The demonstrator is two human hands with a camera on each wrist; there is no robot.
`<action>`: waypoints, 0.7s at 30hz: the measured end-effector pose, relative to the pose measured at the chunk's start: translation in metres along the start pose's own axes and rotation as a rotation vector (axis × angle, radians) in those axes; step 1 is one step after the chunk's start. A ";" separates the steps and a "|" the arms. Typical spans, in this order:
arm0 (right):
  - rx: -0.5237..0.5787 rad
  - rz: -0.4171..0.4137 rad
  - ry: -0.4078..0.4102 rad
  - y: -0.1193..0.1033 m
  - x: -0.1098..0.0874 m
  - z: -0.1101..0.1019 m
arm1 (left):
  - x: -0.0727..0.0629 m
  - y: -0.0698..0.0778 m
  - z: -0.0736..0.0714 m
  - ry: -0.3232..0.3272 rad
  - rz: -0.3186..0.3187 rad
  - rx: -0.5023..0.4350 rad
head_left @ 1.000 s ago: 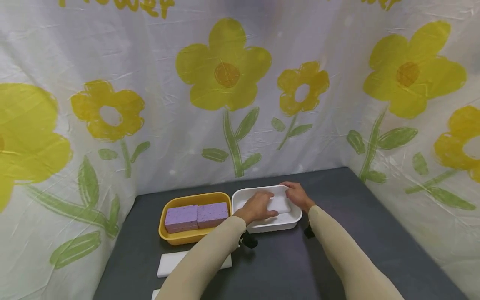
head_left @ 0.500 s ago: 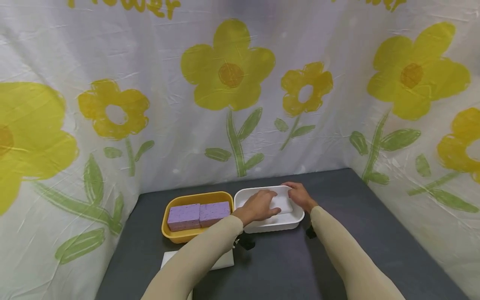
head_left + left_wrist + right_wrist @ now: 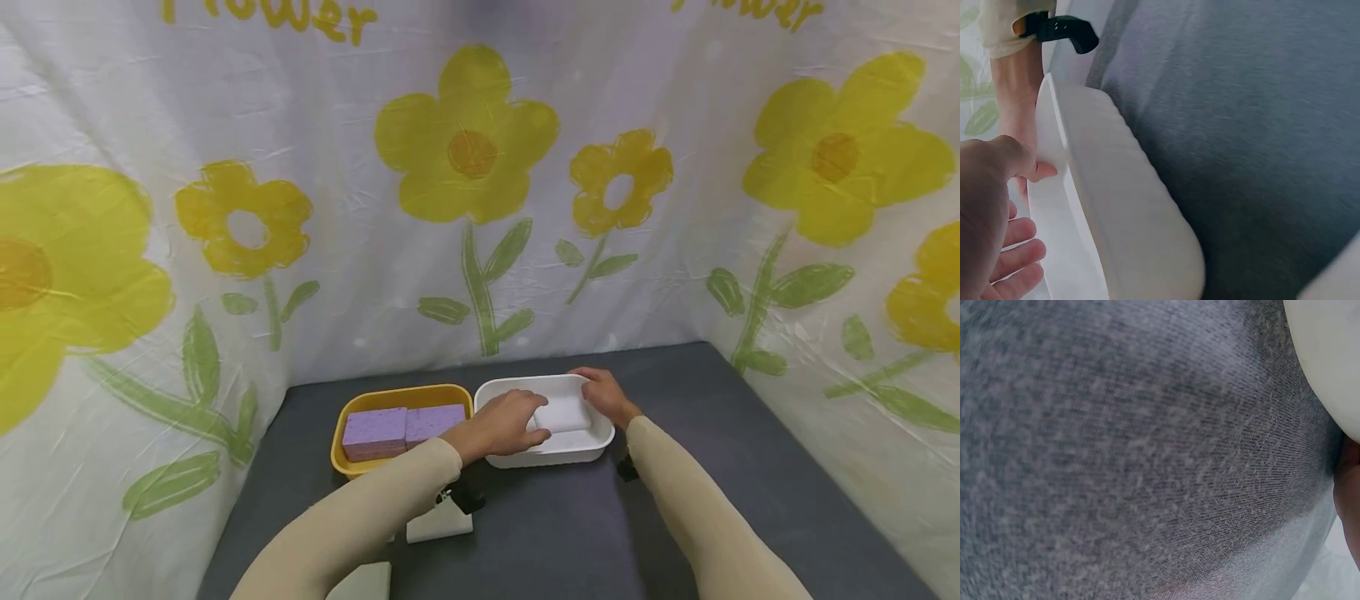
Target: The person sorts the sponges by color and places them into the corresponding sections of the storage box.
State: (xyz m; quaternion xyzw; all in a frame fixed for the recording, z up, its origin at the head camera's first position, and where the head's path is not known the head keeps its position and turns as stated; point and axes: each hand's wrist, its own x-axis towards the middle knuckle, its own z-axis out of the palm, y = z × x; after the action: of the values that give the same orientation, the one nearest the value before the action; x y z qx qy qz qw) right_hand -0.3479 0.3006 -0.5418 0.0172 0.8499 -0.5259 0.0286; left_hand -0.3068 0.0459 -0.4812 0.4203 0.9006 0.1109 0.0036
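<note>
White, probably light and stiff, the tray (image 3: 546, 459) is offering its rim (image 3: 528, 379) for holding, right hand (image 3: 604, 395) gripping there, left hand (image 3: 510, 423) hovering loosely spread.

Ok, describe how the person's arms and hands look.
Long, plain cream sleeves reach to about the wrists. The left hand and right hand wear no gloves. A small black device sits at each wrist; the left wrist view shows a hooked black piece on the right one.

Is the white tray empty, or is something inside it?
Not empty: the head view shows a white block inside the white tray, by the right hand.
</note>
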 end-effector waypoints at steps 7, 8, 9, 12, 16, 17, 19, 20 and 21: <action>0.005 0.009 -0.011 0.000 0.000 0.000 | -0.025 -0.001 -0.006 -0.012 0.033 0.044; 0.007 0.009 -0.012 0.000 0.000 0.000 | -0.028 -0.001 -0.007 -0.008 0.045 0.049; 0.006 0.004 -0.014 0.000 0.000 0.000 | -0.032 0.000 -0.008 -0.005 0.056 0.054; 0.007 -0.006 -0.020 0.000 0.000 0.000 | -0.042 0.000 -0.012 0.001 0.092 0.050; -0.004 -0.014 -0.024 -0.001 -0.001 -0.001 | -0.057 0.000 -0.016 0.010 0.134 0.043; -0.005 -0.015 -0.027 -0.002 -0.002 -0.001 | -0.061 0.000 -0.017 0.013 0.140 0.046; -0.007 -0.012 -0.026 -0.003 -0.003 -0.002 | -0.070 -0.001 -0.017 0.019 0.148 0.056; -0.007 -0.011 -0.025 -0.004 -0.004 -0.002 | -0.074 -0.001 -0.018 0.019 0.148 0.055; -0.006 -0.012 -0.027 -0.004 -0.005 -0.002 | -0.079 0.000 -0.018 0.017 0.146 0.053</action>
State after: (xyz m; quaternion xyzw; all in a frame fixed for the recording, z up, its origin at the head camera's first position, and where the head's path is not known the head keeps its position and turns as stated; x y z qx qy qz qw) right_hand -0.3435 0.3009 -0.5369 0.0050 0.8512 -0.5235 0.0367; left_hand -0.2579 -0.0180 -0.4702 0.4838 0.8701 0.0908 -0.0233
